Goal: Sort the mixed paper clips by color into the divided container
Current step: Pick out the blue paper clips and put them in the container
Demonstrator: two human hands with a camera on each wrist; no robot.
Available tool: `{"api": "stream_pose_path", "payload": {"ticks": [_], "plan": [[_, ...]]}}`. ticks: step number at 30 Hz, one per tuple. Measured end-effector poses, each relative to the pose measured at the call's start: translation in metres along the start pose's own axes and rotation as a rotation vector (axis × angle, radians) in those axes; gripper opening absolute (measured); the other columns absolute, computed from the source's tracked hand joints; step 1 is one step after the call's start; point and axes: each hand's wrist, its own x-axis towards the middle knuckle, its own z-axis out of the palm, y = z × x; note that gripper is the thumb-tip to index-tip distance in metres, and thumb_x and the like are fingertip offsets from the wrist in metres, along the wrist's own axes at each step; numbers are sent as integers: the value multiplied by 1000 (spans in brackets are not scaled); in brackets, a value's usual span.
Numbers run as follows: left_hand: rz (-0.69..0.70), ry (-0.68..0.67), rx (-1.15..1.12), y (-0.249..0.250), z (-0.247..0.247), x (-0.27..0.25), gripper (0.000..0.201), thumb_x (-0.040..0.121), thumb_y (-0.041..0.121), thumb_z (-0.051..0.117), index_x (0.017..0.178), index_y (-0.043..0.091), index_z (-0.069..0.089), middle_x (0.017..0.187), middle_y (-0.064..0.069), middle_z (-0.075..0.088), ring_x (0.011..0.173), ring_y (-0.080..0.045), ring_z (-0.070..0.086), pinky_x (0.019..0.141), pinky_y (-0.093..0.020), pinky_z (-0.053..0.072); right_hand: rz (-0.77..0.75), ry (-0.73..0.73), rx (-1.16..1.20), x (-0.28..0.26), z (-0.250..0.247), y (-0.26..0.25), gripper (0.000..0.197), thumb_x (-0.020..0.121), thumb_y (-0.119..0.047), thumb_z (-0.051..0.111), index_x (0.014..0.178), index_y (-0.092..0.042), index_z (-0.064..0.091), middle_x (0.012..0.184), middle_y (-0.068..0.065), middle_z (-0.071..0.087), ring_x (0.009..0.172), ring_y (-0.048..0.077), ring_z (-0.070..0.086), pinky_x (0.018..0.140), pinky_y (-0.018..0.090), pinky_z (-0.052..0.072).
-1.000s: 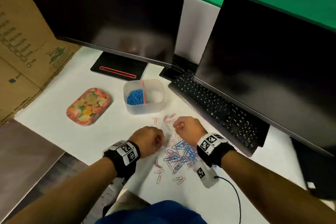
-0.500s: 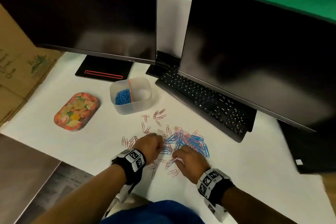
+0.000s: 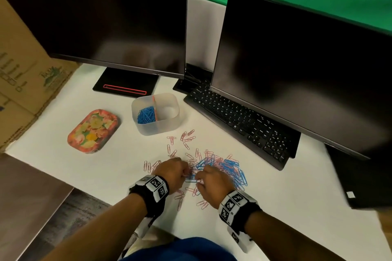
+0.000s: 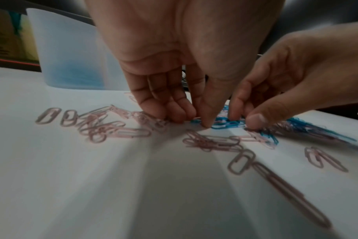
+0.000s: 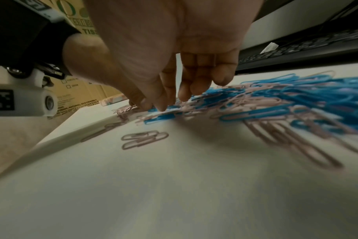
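Observation:
A mixed pile of blue paper clips and pink paper clips lies on the white table. Both hands are down on the pile's near left edge, close together. My left hand pinches at a blue clip with thumb and curled fingers. My right hand has thumb and forefinger tips together on a blue clip. The clear divided container stands beyond the pile, with blue clips in its left compartment and nothing visible in the right one.
A floral tin tray sits left of the container. A black keyboard and two dark monitors crowd the back and right. A cardboard box stands at the left. Loose pink clips lie around both hands.
Both hands dropped from fists held above the pile, nearer the container, down onto the clips. Since half a second ago they have drawn closer together.

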Motion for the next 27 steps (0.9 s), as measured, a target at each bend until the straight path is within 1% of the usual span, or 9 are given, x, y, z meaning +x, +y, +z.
{"api": "stream_pose_path", "payload": {"ticks": [3,7,11,14,16,20,22,24,27], "plan": [[-16,-12,44,-1,-1,0,18,86,21,54,100,25,64,105,1,59,98,-24,60,77,-28,43,18,-1,-25,2,2,-2,21,94,-24,48,104,-19,66,109,3,57,102,26,56,83,34,49],[-21,17,17,-5,-3,-2,11,86,20,54,95,21,61,103,-1,62,92,-25,60,72,-26,41,50,-14,-1,2,-2,0,15,93,-16,48,97,-16,63,106,3,56,98,24,58,77,31,47],[-41,17,-83,-6,-4,-2,18,85,15,55,100,23,61,100,-1,65,90,-23,61,76,-27,46,23,-21,36,3,-5,-2,20,92,-13,48,108,-18,60,114,3,57,105,24,55,85,32,47],[-64,40,-207,-7,-7,-3,26,83,10,54,102,24,64,86,3,64,84,-20,61,75,-25,48,-4,-53,52,6,-6,-9,26,92,-9,47,114,-16,60,117,4,59,109,24,54,89,31,45],[-80,53,-287,-9,-10,-4,26,82,7,55,97,23,69,78,6,63,77,-16,60,72,-21,49,-2,-66,58,10,-6,-11,28,90,-5,48,112,-15,60,116,6,60,107,27,56,87,32,47],[-125,49,-353,-16,-16,-5,22,80,8,63,80,29,70,79,6,70,74,-9,62,64,-9,43,28,-111,52,16,-5,-12,34,87,1,51,116,-14,60,119,9,60,107,29,58,89,33,50],[-153,73,-371,-19,-19,-5,22,78,10,67,71,31,66,74,8,69,71,-8,61,61,-9,42,29,-127,57,19,-3,-11,35,87,2,51,117,-12,60,121,9,59,109,28,57,90,32,50],[-174,87,-365,-22,-22,-5,21,76,12,69,68,31,65,70,12,65,69,-7,60,62,-13,43,46,-132,74,20,-2,-10,31,88,0,51,114,-13,61,120,7,58,109,26,56,90,31,48],[-198,68,-332,-25,-25,-4,11,78,17,72,75,26,67,73,10,65,72,-10,61,62,-15,43,68,-82,166,18,0,-3,16,89,-10,49,96,-15,62,105,4,58,96,23,57,85,33,51]]}}
